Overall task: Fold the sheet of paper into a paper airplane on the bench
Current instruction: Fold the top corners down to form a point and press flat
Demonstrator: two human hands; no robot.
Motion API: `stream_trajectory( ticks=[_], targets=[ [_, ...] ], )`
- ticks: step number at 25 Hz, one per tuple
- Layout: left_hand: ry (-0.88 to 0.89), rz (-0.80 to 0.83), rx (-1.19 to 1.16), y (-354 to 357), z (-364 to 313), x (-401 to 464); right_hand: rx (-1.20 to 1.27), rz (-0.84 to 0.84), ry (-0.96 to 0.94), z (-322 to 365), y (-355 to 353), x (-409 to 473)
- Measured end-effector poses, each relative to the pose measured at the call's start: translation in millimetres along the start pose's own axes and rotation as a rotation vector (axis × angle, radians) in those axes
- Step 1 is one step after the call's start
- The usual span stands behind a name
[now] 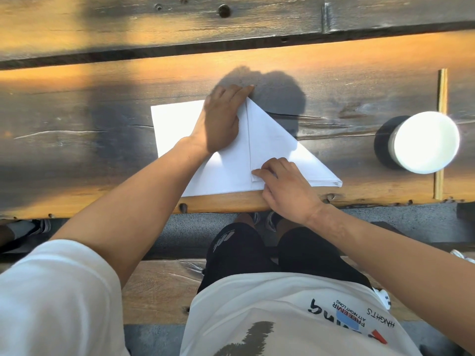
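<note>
A white sheet of paper lies on the wooden bench, its right half folded down into a triangular flap whose point reaches the far edge. My left hand lies flat on the paper, fingers stretched toward the top point and pressing along the centre crease. My right hand rests on the near part of the flap, fingertips pressing its inner bottom corner down. The left part of the sheet stays unfolded and flat.
A white round lid or cup stands on the bench to the right, beside a thin light wooden strip. A dark gap separates the bench plank from the far plank. My knees are below the near edge.
</note>
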State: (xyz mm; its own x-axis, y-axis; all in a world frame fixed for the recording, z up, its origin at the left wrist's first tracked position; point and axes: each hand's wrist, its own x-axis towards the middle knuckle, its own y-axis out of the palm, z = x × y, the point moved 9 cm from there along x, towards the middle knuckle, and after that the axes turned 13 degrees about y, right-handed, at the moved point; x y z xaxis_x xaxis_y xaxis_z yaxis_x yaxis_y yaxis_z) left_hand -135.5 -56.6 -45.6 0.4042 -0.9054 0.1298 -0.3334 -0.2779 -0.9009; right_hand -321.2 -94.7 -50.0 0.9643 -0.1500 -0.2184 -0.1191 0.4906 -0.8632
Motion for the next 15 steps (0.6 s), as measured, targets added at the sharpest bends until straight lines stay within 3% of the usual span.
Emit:
stream_trajectory(
  ticks=[2,4,7,10,15],
  targets=[
    [-0.037,-0.076,-0.011,-11.3,0.9,-1.4,0.078,-0.059,-0.032,5.0,-10.7,3.8],
    [-0.05,-0.16,0.142,-22.0,-6.1,-6.2,0.116,-0.205,-0.021,5.8,-30.5,13.2],
    [0.144,-0.116,0.274,-4.3,-34.6,-13.0,0.029,-0.353,0.114,-6.6,-42.7,40.7],
    [0.184,0.088,0.248,29.1,-42.4,-25.5,-0.174,-0.19,0.225,-12.3,-16.4,63.9],
    [0.177,0.197,0.263,46.7,-36.0,-29.8,-0.347,-0.038,0.204,-13.6,11.9,64.1]
  ],
)
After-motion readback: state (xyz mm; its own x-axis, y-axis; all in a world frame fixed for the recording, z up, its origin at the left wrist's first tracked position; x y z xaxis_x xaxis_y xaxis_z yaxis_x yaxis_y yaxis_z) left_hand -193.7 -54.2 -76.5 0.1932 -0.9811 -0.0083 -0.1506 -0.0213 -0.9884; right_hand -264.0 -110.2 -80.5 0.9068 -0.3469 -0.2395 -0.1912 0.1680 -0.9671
